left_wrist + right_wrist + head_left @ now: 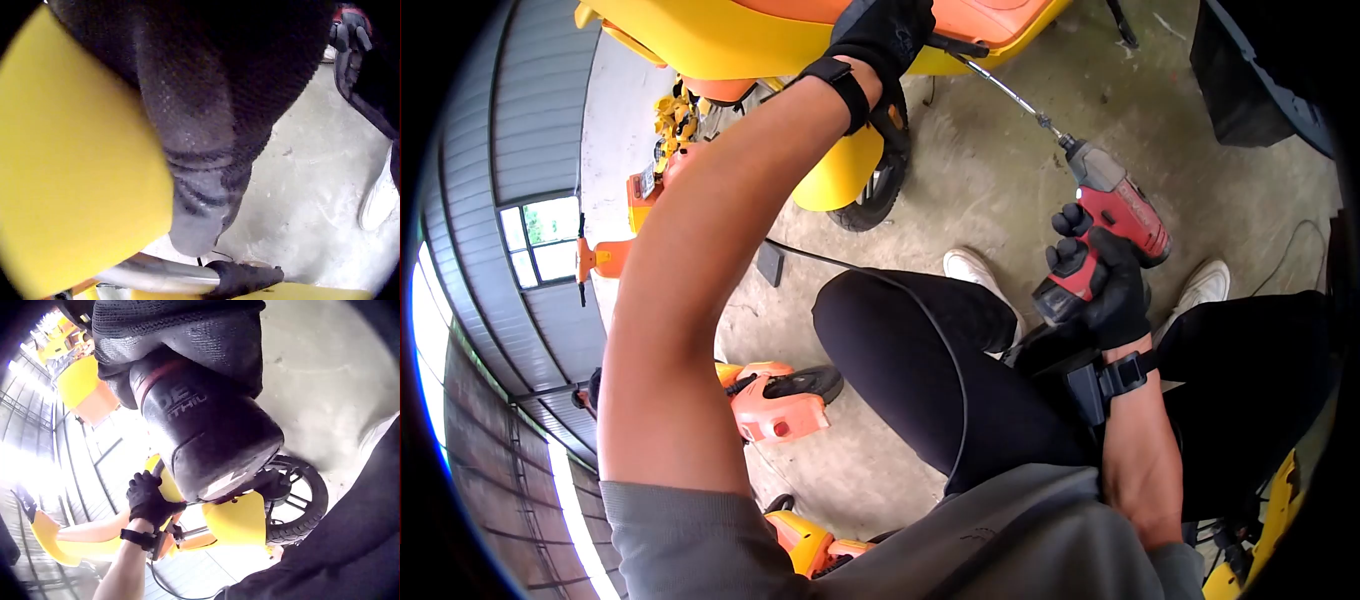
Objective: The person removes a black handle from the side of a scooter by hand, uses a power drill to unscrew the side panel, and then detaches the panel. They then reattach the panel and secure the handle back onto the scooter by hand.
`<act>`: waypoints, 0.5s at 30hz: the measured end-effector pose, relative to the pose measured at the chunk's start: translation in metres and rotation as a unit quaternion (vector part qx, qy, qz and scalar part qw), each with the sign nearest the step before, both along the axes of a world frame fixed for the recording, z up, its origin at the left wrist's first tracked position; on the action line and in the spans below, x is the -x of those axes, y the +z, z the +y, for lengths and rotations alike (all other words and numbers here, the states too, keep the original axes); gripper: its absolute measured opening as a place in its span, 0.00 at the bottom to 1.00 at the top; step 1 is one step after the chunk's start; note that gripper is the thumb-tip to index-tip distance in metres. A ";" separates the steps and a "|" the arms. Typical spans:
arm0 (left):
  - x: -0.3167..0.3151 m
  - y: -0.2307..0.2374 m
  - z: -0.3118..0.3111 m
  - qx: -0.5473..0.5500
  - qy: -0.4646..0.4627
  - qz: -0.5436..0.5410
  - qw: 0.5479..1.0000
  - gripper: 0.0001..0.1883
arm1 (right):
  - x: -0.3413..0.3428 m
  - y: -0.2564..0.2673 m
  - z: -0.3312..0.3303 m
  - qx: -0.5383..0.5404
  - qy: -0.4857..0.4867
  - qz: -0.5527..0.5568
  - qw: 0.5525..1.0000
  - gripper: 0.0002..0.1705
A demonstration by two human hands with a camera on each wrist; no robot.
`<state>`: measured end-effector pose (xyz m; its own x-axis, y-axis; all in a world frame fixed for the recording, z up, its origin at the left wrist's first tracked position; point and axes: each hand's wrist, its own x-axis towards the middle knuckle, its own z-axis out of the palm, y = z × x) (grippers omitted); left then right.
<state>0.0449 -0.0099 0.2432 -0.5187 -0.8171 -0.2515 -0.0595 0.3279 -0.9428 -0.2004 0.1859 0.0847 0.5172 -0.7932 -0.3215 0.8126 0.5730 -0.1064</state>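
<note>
My right hand, in a black glove, grips the handle of a red and grey cordless impact driver. Its black battery fills the middle of the right wrist view. A long silver extension bit runs from the driver up to the vehicle, where its tip is hidden near my left hand. My gloved left hand holds the edge of the yellow body panel, which lies between thumb and fingers. Beside that thumb is a metal bar with a black end.
Below the panel are a yellow fender and a black-tyred wheel. More orange and yellow vehicles, one with a red light, stand to the left. A black bin is at upper right. A black cable crosses my knee.
</note>
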 end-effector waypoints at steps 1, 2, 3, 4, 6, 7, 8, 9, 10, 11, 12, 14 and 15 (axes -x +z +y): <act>0.001 0.003 -0.002 -0.026 -0.003 0.057 0.998 0.12 | 0.000 0.001 -0.003 0.009 -0.012 0.010 1.000 0.24; 0.000 0.004 -0.001 -0.056 -0.004 0.116 0.992 0.11 | 0.000 0.003 -0.004 0.013 -0.011 0.014 1.000 0.24; 0.003 0.006 0.002 -0.054 -0.001 0.120 0.991 0.11 | 0.000 0.005 -0.003 0.007 -0.007 0.018 1.000 0.24; 0.008 0.008 0.001 -0.056 -0.018 0.202 0.978 0.09 | 0.001 0.007 -0.004 0.004 -0.002 0.023 1.000 0.23; 0.016 0.020 0.010 -0.046 -0.028 0.289 0.956 0.08 | 0.000 0.006 -0.005 0.002 0.004 0.022 1.000 0.23; 0.026 0.031 0.026 -0.041 0.016 0.382 0.923 0.11 | -0.001 0.004 -0.006 -0.005 0.003 0.017 1.000 0.23; 0.030 0.037 0.036 -0.035 0.056 0.472 0.879 0.16 | -0.001 0.002 -0.006 0.005 0.010 0.025 1.000 0.23; 0.015 0.027 0.044 -0.058 0.088 0.533 0.840 0.05 | -0.001 -0.002 -0.005 0.002 0.007 0.014 1.000 0.22; 0.002 0.016 0.055 -0.069 0.060 0.609 0.788 0.06 | -0.002 -0.004 -0.006 0.000 0.003 0.002 1.000 0.22; -0.009 0.007 0.068 -0.081 0.030 0.679 0.729 0.08 | -0.003 -0.004 -0.006 0.008 0.007 0.009 1.000 0.22; -0.018 0.004 0.079 -0.131 0.104 0.688 0.706 0.09 | -0.003 -0.003 -0.005 0.001 0.003 -0.004 1.000 0.21; -0.036 -0.011 0.088 -0.163 0.250 0.714 0.633 0.09 | -0.003 -0.010 -0.006 0.005 0.006 -0.038 0.999 0.18; -0.047 -0.020 0.089 -0.188 0.292 0.716 0.605 0.10 | -0.003 -0.009 -0.006 0.013 0.015 -0.030 0.999 0.18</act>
<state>0.0916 0.0795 0.2231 -0.0740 -0.9911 -0.1103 -0.9370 0.0313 0.3478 -0.1978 0.1799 0.0759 0.5582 -0.7848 -0.2694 0.8007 0.5946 -0.0730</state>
